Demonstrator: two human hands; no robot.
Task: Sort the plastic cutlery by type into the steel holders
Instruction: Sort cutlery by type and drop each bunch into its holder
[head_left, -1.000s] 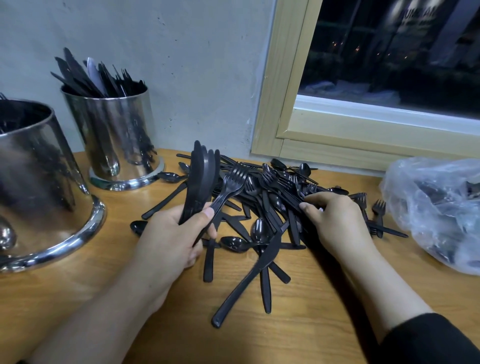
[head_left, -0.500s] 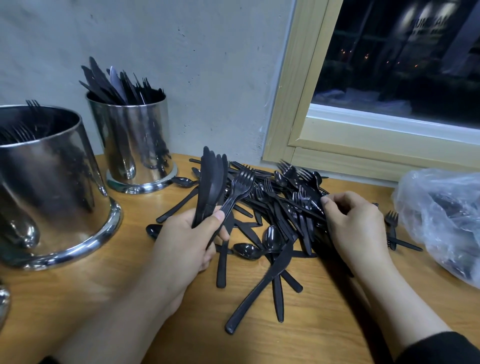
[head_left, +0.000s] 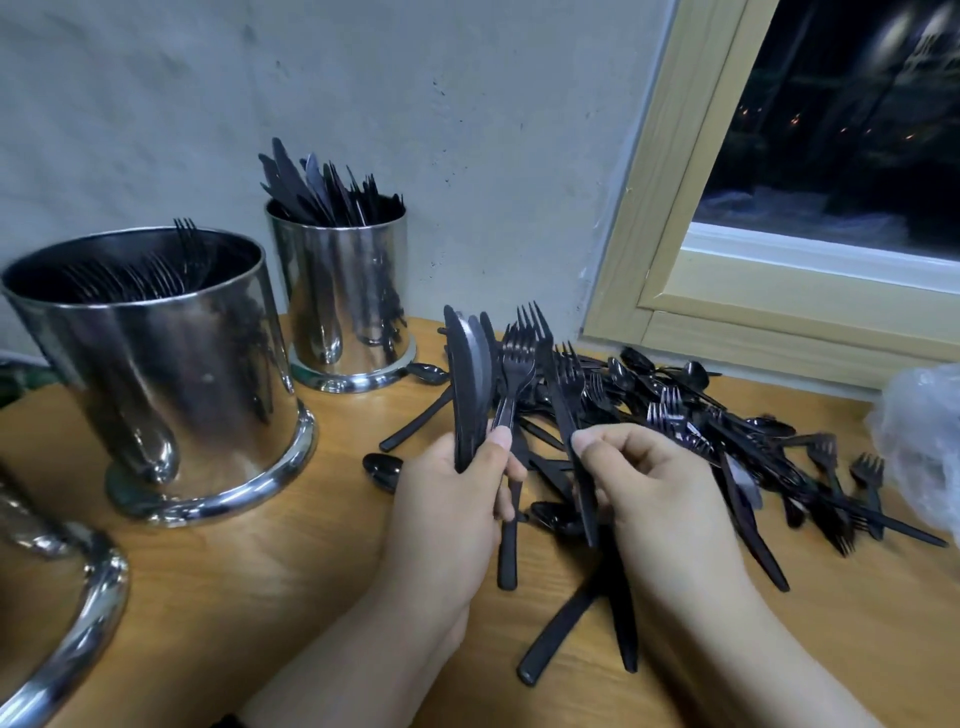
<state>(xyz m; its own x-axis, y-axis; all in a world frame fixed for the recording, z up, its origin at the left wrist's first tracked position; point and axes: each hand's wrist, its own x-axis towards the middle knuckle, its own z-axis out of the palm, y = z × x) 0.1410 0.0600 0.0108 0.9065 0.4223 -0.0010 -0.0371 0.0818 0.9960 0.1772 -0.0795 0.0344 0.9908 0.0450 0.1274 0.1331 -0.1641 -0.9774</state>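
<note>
A heap of black plastic cutlery (head_left: 691, 426) lies on the wooden table (head_left: 270, 587) below the window. My left hand (head_left: 452, 499) grips a bunch of knives (head_left: 467, 374) and one fork (head_left: 514, 374), all held upright. My right hand (head_left: 654, 483) pinches another fork (head_left: 558, 395) by its handle, right beside the left hand's bunch. A wide steel holder (head_left: 171, 374) at the left contains forks. A narrower steel holder (head_left: 348, 306) behind it by the wall holds knives.
The rim of a third steel holder (head_left: 78, 623) shows at the lower left. A clear plastic bag (head_left: 924, 441) lies at the right edge. A wooden window frame (head_left: 727, 322) runs above the heap. Loose spoons (head_left: 382, 470) lie near my left hand.
My right hand has lifted a fork out of the heap and brought it left next to the left hand's bunch. The view has shifted left, showing more of the holders.
</note>
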